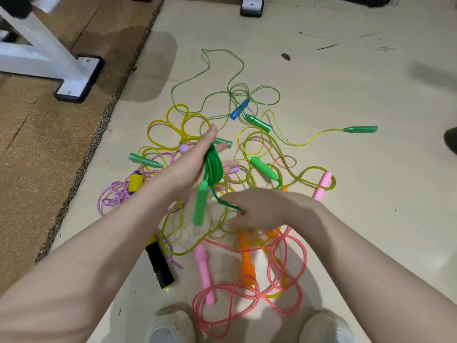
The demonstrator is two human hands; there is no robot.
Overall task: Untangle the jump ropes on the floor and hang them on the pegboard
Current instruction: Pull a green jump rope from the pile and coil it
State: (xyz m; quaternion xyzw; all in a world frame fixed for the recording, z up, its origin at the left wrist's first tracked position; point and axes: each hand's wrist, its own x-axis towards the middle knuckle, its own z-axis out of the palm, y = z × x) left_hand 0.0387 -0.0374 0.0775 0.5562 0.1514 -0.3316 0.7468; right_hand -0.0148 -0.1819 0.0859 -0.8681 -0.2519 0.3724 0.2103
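A tangle of jump ropes lies on the cream floor (346, 70). My left hand (195, 159) is raised above it with several coils of a bright green rope (213, 167) looped across its palm, fingers spread. One green handle (200, 205) dangles below that hand. My right hand (262, 209) pinches the same green cord lower down. The rope's other green handle (263, 167) rests on the pile. A pink rope (247, 308) with a pink handle (204, 271), an orange handle (248, 263), yellow loops (173, 125) and a purple braided rope (116, 196) lie beneath.
A black handle (159, 264) lies at the lower left of the pile. A white frame leg on a black foot (79, 78) stands on the brown mat (37, 157) to the left. Another foot (252, 6) is at the top. My shoes (170, 325) are at the bottom edge.
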